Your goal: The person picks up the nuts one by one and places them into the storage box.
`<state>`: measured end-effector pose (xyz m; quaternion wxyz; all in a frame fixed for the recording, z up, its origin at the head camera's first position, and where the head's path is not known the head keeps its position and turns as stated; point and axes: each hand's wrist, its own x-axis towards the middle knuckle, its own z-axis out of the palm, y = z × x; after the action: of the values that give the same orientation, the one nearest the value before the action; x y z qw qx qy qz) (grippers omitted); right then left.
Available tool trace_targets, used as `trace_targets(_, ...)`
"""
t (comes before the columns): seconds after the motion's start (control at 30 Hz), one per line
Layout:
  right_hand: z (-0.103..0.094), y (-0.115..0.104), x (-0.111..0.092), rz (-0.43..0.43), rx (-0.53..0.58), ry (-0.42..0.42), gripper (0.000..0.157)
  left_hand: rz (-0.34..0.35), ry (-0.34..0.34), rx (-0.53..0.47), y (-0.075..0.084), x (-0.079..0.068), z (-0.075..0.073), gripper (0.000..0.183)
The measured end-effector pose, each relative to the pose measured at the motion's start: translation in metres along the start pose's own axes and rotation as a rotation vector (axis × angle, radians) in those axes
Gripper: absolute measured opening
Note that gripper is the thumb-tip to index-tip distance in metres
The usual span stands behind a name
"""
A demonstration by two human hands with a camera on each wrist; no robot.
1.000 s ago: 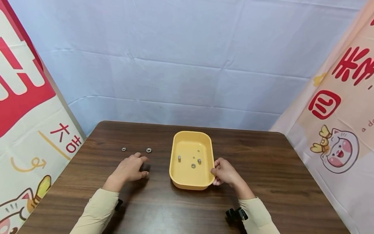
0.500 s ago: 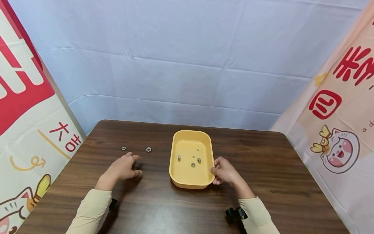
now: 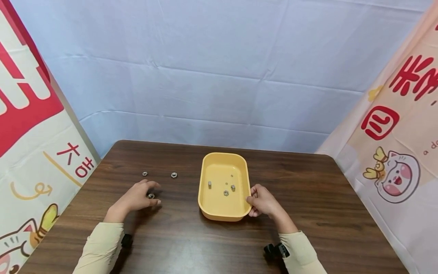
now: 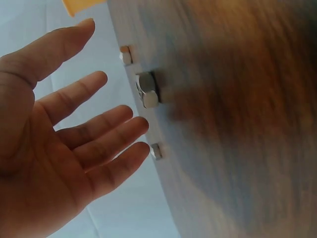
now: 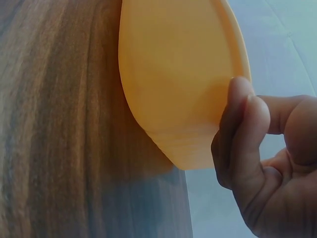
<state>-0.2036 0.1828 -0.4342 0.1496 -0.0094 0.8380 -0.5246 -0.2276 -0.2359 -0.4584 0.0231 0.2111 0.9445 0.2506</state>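
My left hand (image 3: 134, 197) is spread around a hex nut (image 3: 150, 196) on the table, fingers apart and not closed on it. In the left wrist view this larger nut (image 4: 147, 90) stands just beyond the fingertips, with a gap visible. My right hand (image 3: 262, 200) pinches the right rim of a yellow tray (image 3: 219, 210), thumb over the edge and fingers outside, as the right wrist view also shows. Inside the tray lie several metal nuts of different sizes, among them a hex nut (image 3: 226, 193) and a tall one (image 3: 210, 185).
Two more nuts sit farther back on the dark wooden table (image 3: 301, 182): a small nut (image 3: 145, 174) at left and a larger nut (image 3: 174, 175) right of it. A pale cloth (image 3: 212, 83) hangs behind the table, with printed banners at both sides.
My left hand has moved left across the table, and the nut beneath it has come into sight between thumb and fingers. The right hand and the tray have stayed in place.
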Motion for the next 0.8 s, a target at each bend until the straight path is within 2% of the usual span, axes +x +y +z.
trace_targets(0.2, -0.001, 0.001, 0.001, 0.002, 0.009, -0.009, 0.019, 0.000, -0.027, -0.078, -0.012, 0.001, -0.001, 0.052)
trace_targets(0.37, 0.000, 0.003, 0.002, 0.003, 0.015, -0.014, 0.019, -0.047, -0.065, -0.171, -0.019, 0.002, -0.003, 0.054)
trace_targets(0.5, 0.000, 0.004, 0.002, -0.004, 0.023, -0.017, 0.019, -0.105, -0.081, -0.277, -0.025, 0.003, -0.005, 0.058)
trace_targets(0.7, 0.001, 0.005, 0.002, -0.001, 0.027, -0.012, 0.020, -0.171, -0.139, -0.511, -0.035, -0.001, -0.007, 0.060)
trace_targets(0.8, 0.001, 0.005, 0.001, 0.000, 0.033, -0.013, 0.020, -0.192, -0.152, -0.560, -0.037, -0.003, -0.007, 0.058)
